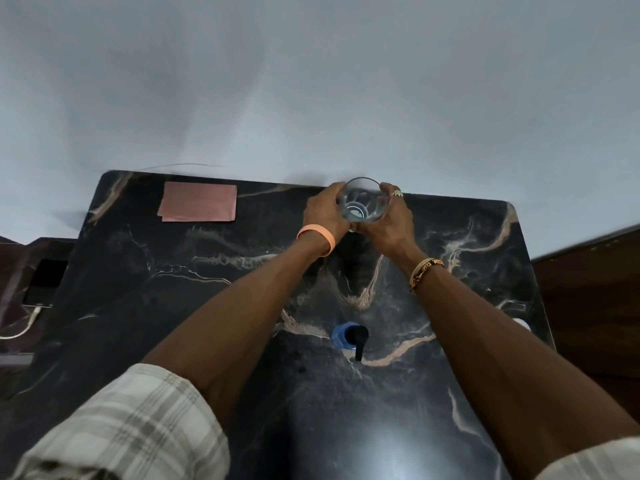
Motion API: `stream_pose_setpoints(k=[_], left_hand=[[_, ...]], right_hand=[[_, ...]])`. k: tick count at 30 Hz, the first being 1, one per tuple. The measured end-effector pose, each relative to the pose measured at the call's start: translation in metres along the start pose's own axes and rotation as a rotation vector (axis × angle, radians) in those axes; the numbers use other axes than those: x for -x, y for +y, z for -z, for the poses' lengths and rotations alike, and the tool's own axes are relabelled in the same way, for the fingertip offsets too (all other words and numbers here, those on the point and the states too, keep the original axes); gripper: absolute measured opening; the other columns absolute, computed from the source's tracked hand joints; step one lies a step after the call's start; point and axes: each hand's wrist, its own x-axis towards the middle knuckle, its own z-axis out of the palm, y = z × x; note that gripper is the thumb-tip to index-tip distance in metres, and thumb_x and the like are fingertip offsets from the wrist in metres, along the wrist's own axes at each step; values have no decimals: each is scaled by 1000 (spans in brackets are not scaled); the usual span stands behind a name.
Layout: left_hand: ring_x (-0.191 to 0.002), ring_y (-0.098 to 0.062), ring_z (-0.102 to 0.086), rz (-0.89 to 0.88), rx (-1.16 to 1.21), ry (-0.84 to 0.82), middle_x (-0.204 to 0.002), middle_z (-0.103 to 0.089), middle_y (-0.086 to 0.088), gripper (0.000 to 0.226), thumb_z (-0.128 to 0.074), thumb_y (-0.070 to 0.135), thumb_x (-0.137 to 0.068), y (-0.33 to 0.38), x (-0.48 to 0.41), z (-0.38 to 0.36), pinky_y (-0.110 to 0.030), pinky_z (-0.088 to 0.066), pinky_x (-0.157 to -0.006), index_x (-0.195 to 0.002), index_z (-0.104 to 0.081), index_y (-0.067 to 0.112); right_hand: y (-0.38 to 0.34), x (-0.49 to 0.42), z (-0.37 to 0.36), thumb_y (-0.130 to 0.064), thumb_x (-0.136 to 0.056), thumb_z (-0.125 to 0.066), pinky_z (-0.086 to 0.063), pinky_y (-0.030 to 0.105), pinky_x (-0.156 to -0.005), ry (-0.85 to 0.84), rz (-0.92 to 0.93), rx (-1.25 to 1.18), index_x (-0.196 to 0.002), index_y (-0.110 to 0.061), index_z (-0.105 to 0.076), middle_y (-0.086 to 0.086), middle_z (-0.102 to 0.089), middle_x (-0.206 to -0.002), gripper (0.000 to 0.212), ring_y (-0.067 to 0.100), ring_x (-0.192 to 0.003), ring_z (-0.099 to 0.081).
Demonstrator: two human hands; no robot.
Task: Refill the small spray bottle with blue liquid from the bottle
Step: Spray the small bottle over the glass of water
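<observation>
Both my hands wrap around a clear glass container (362,202) at the far edge of the black marble table (173,278). My left hand (323,211) grips its left side and my right hand (389,220) its right side. The container's rim faces me and its inside looks pale and nearly colourless. Closer to me, in the middle of the table, stands the small spray bottle (348,337), seen from above: a blue body with a black spray head whose nozzle points toward me. It stands apart from both hands.
A folded pink cloth (199,201) lies at the table's far left. A white wall rises behind the table. A dark device with a white cable (20,327) sits off the left edge. Brown wood furniture (588,299) borders the right side.
</observation>
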Motion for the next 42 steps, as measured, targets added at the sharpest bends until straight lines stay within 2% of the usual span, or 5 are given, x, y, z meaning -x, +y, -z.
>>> stream_pose_setpoints(k=[9, 20, 25, 32, 42], left_hand=[[-107, -26, -64, -97, -84, 125, -123, -65, -6, 67, -86, 18, -65, 50, 39, 86, -42, -54, -93, -126, -60, 15], [-106, -22, -65, -80, -184, 333, -120, -67, -5, 52, -80, 21, -74, 41, 145, 189, -39, -54, -92, -122, -62, 14], [-92, -23, -69, -12, -190, 346, -105, -72, -9, 41, -76, 16, -77, 2, 191, 200, -39, -57, -86, -116, -65, 9], [-89, -16, -69, 122, -103, 392, -102, -73, -6, 45, -79, 13, -70, -69, 250, 183, -25, -54, -79, -113, -67, 12], [-89, -12, -68, 219, -5, 394, -104, -73, -4, 50, -73, -2, -69, -117, 272, 164, -24, -56, -78, -116, -65, 13]], right_hand=[[-81, 31, 20, -23, -61, -93, -46, 24, -87, -31, 191, 43, -144, -15, -37, 6, -59, -129, 101, 23, -113, -59], [-161, 111, -17, -26, -59, -94, -47, 34, -98, -236, 401, 107, -144, -13, -39, 7, -55, -138, 102, 28, -121, -56], [-151, 148, -54, -23, -60, -95, -51, 29, -86, -333, 423, 128, -134, -14, -45, 7, -60, -129, 90, 27, -113, -60], [-104, 197, -118, -27, -54, -96, -56, 40, -92, -437, 371, 126, -128, -22, -48, -2, -63, -121, 89, 20, -108, -62], [-72, 217, -147, -21, -55, -96, -55, 41, -92, -512, 319, 147, -130, -19, -47, 0, -62, -121, 89, 20, -109, -61]])
